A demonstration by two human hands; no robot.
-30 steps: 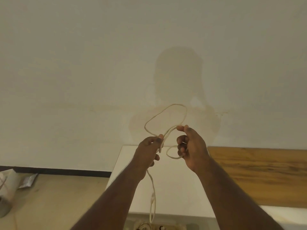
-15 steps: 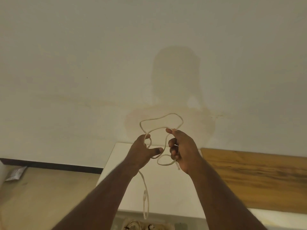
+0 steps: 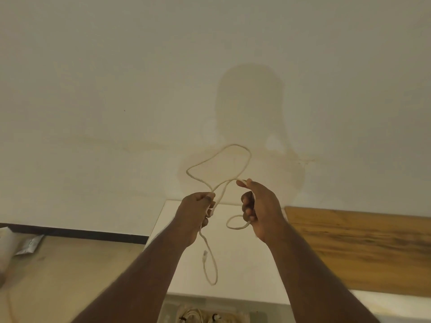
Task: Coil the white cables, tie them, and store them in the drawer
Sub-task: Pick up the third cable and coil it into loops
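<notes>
I hold a thin white cable [image 3: 242,149] up in front of the wall, over a white cabinet top [image 3: 245,259]. My left hand [image 3: 197,210] pinches the cable where two strands cross. My right hand [image 3: 258,206] pinches it at the thumb tip and grips a small loop that hangs below its fingers. A big loop arches above both hands. A tail with a plug end dangles under the left hand. At the bottom edge an open drawer [image 3: 168,315] shows tied white cable bundles [image 3: 196,317].
A wooden board [image 3: 363,250] lies to the right of the white top. Tan floor [image 3: 58,276] with a dark skirting strip lies to the left, with a crumpled packet [image 3: 29,244] and a white object at the left edge.
My hands have drawn apart and the upper loop has grown taller. The dangling tail now hangs as a longer loop under my left hand.
</notes>
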